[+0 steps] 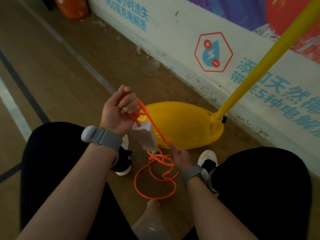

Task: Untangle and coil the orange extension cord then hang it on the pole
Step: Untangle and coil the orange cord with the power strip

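left hand (pixel 117 110): raised, fingers curled round a few loops of the orange cord (pixel 155 187), white socket block (pixel 145 135) dangling just below.
right hand (pixel 180 155): pinches one taut strand.
cord: the rest lies tangled on the floor (pixel 60 75) between the shoes.
step: untangling and coiling, i judge; next, draw slack up into another loop.
count: one cord, one block, one pole (pixel 259 66).
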A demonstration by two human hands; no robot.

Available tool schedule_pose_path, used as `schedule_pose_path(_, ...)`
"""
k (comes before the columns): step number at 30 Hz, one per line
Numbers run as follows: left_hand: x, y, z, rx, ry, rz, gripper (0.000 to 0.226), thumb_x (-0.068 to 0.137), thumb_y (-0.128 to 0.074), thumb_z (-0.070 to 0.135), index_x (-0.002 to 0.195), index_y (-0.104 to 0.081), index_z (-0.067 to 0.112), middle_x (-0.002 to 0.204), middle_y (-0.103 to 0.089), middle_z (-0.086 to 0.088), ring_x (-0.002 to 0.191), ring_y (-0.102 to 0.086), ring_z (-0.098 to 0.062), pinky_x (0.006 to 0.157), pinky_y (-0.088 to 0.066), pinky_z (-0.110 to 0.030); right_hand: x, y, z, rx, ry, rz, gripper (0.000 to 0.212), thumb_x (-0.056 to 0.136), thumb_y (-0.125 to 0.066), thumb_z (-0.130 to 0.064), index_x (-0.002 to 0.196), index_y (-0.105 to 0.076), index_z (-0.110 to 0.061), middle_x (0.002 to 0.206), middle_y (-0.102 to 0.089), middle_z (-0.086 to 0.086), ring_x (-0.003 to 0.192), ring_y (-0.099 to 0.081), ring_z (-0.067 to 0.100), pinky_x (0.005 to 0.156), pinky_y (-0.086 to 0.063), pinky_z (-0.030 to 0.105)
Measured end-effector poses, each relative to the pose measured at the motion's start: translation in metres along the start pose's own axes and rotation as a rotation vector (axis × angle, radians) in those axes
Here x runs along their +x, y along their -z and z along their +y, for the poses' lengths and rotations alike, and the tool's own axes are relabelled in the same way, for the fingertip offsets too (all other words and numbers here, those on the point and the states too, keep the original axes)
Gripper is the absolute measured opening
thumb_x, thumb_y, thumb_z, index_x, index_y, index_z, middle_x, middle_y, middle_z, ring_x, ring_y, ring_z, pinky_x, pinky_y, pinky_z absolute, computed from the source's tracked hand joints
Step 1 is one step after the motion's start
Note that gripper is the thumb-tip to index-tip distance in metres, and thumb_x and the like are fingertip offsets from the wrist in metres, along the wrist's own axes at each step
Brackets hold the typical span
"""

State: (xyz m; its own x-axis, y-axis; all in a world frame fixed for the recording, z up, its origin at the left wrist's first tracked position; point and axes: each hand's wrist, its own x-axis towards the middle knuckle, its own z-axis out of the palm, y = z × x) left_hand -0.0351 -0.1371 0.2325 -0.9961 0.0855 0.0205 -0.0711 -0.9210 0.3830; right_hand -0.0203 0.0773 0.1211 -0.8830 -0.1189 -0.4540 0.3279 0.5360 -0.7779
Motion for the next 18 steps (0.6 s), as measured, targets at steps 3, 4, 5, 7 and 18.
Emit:
schedule_pose_path(3,0.008,0.007,-0.019,0.486,-0.209,0.338,0.026,0.101,-0.03,0.016,0.086,-0.051,0.012,0.053,-0.049,0.009,0.045,-0.039,-0.004,0.049,-0.036,-0.017,-0.003,-0.006,-0.012,-0.304,0.16,-0.049,0.042,0.101,-0.038,-0.037,0.078,-0.066,-0.014,0.087,-0.067,0.012,0.086,-0.059,0.03,0.069,-0.036,0.033)
schedule_pose_path(4,0.009,0.012,-0.027,0.617,-0.249,0.402,0.027,0.102,-0.031,0.015,0.086,-0.052,0.011,0.057,-0.057,0.008,0.049,-0.046,-0.006,0.053,-0.039,-0.018,-0.006,-0.011,-0.018,-0.426,0.234,-0.09,0.04,0.101,-0.037,-0.038,0.091,-0.068,-0.014,0.101,-0.068,0.013,0.098,-0.059,0.03,0.075,-0.038,0.033)
schedule_pose_path(5,0.009,0.016,-0.035,0.717,-0.268,0.438,0.027,0.103,-0.032,0.014,0.086,-0.052,0.011,0.063,-0.065,0.006,0.055,-0.054,-0.007,0.057,-0.042,-0.02,-0.011,-0.014,-0.025,-0.52,0.312,-0.127,0.038,0.1,-0.038,-0.04,0.097,-0.068,-0.016,0.107,-0.068,0.011,0.103,-0.059,0.029,0.078,-0.039,0.034)
schedule_pose_path(7,0.01,0.026,-0.045,0.852,-0.236,0.432,0.028,0.104,-0.031,0.015,0.085,-0.05,0.009,0.077,-0.074,0.001,0.071,-0.066,-0.011,0.066,-0.05,-0.021,-0.024,-0.015,-0.041,-0.614,0.452,-0.176,0.036,0.098,-0.041,-0.044,0.097,-0.068,-0.019,0.103,-0.069,0.008,0.099,-0.06,0.027,0.074,-0.041,0.034)
schedule_pose_path(18,-0.018,0.035,-0.07,1.089,0.46,0.405,0.024,0.098,-0.048,0.014,0.077,-0.057,0.02,0.047,-0.062,0.012,0.043,-0.056,0.003,0.062,-0.044,-0.027,-0.032,0.02,-0.081,-0.113,0.42,-0.38,0.037,0.093,-0.058,-0.027,0.056,-0.059,-0.024,0.047,-0.051,-0.012,0.05,-0.046,-0.004,0.056,-0.035,0.015)
